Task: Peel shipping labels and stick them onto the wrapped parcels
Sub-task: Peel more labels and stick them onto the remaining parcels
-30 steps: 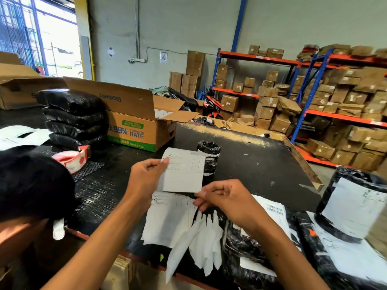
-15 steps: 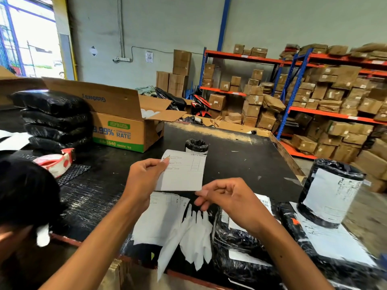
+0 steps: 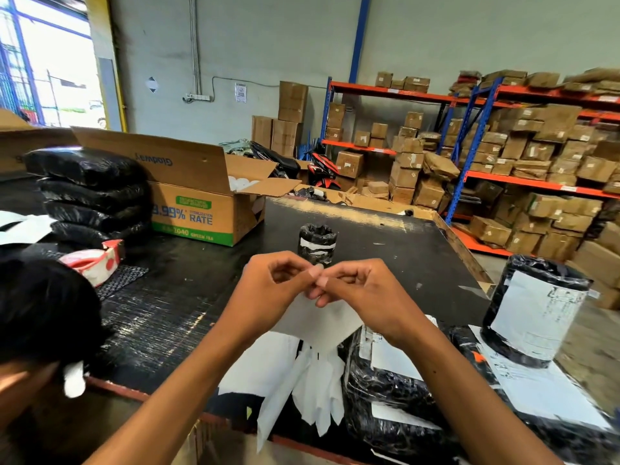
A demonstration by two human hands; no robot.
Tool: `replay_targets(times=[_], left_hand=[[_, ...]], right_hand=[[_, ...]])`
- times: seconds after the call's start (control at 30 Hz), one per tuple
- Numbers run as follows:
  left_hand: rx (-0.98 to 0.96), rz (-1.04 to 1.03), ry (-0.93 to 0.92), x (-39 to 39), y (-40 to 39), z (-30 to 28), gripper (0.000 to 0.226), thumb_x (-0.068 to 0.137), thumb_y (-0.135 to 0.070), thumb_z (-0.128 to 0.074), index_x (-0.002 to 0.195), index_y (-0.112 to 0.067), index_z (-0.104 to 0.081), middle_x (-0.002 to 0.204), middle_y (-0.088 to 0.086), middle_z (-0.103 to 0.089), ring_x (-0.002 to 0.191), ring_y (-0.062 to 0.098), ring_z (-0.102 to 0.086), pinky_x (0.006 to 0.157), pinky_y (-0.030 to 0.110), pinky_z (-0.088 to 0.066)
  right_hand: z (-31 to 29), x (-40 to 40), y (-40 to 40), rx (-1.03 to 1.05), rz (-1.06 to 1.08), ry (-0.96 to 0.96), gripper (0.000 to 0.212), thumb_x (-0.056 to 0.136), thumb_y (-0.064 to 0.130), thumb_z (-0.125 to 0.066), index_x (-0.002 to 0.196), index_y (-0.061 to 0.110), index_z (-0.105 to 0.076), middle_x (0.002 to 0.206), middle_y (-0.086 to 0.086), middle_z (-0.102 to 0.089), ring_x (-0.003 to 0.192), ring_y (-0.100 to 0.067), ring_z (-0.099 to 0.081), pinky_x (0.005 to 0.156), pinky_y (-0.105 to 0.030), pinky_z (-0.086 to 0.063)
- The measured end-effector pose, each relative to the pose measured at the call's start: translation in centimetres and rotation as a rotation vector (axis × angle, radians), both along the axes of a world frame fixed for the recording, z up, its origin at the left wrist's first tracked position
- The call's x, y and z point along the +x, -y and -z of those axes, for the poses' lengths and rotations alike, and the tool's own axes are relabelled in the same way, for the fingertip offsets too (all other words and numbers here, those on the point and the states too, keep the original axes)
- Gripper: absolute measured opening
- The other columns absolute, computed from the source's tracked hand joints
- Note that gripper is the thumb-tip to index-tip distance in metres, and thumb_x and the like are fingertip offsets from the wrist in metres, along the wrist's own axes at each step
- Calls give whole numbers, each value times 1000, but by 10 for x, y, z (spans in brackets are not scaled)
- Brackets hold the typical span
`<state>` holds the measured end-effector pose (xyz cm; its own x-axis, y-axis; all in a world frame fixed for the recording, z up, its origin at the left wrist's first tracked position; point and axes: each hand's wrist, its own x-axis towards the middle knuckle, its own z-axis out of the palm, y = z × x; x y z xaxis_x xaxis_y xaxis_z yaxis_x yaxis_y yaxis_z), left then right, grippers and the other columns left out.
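You stood at a black worktable in a warehouse, and everything here is placed from it. On its far left corner sat an open cardboard box, with a stack of black wrapped parcels just beside it. At the table's right edge stood a tall black wrapped roll already carrying a label, and more wrapped parcels lay along the near edge. A small black wrapped parcel stood alone near the middle.

Above the near edge you held a shipping label by its top corner. Your left hand and right hand were both curled, their fingertips meeting and pinching that corner, the sheet hanging below them. Peeled backing strips drooped over the near edge underneath.

You seemed to be starting the peel. To do it well, split the corner with a thumbnail, draw the backing away slowly and flat, and keep the sticky face from folding onto itself.
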<state>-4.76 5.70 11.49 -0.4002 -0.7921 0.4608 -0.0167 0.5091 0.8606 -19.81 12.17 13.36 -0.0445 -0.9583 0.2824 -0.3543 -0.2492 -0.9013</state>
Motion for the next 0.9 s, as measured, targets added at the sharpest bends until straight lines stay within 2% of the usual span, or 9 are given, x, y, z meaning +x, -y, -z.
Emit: replay_targets(times=[0.1,0.23,0.3,0.4,0.53,0.63,0.73,0.8,0.9], left_hand=[[116,-62,-37,-2,10,6,21,89,-21,-64,82,-3,-71,80,11,-71,67,9,-60,61,17,-47],[462,-172,-188,4,48,23,24,91,-20,-61,85,1,-69,88,-1,-67,84,19,-61,74,36,-48],[562,-185,-223,11,68,35,20,91,-15,-60,83,0,-69,81,0,-71,80,17,-63,72,31,-51],[636,-166,-278,21,82,54,18,93,-7,-56,78,-1,-65,53,-7,-70,50,6,-65,48,16,-50],[670,-191,-212,25,88,80,23,94,-14,-56,77,-1,-64,49,-2,-65,42,8,-60,40,15,-43],[682,-344,-192,22,93,88,26,95,-21,-55,74,-6,-60,63,8,-55,53,18,-48,46,22,-36],[627,-498,-264,25,98,87,26,96,-23,-52,84,0,-58,72,11,-54,62,20,-47,52,29,-34],[575,-538,-335,26,100,81,26,97,-25,-52,91,0,-57,67,9,-53,57,17,-44,49,28,-33],[466,-607,-400,23,102,69,26,96,-29,-52,90,-4,-54,72,8,-56,59,14,-47,48,26,-36]], right_hand=[[4,6,5,12,-11,79,14,88,3,-61,87,-5,-73,81,-19,-74,66,-17,-68,71,-24,-57],[-2,1,9,24,-27,407,17,84,-1,-60,72,2,-72,69,-12,-73,58,-18,-66,63,-26,-58],[-9,-6,9,7,-80,534,14,78,4,-63,67,4,-71,65,-11,-71,56,-16,-65,58,-27,-58],[-17,-16,9,-60,-99,657,19,75,6,-61,59,10,-70,60,-6,-67,54,-13,-62,52,-25,-56],[-25,-31,13,-230,-5,893,30,86,4,-48,63,10,-67,59,0,-64,54,-7,-60,51,-21,-54],[-33,-43,19,-371,107,1007,24,91,4,-46,74,6,-63,59,1,-66,54,-5,-62,51,-18,-52],[-40,-59,24,-429,243,836,16,89,4,-52,79,5,-64,60,0,-67,57,-7,-61,52,-18,-51],[-41,-66,25,-342,311,536,17,90,4,-54,78,6,-66,63,-3,-68,58,-11,-61,51,-20,-53],[-29,-58,30,0,256,-1,18,92,7,-54,79,7,-67,72,-8,-69,62,-15,-61,56,-24,-55]])
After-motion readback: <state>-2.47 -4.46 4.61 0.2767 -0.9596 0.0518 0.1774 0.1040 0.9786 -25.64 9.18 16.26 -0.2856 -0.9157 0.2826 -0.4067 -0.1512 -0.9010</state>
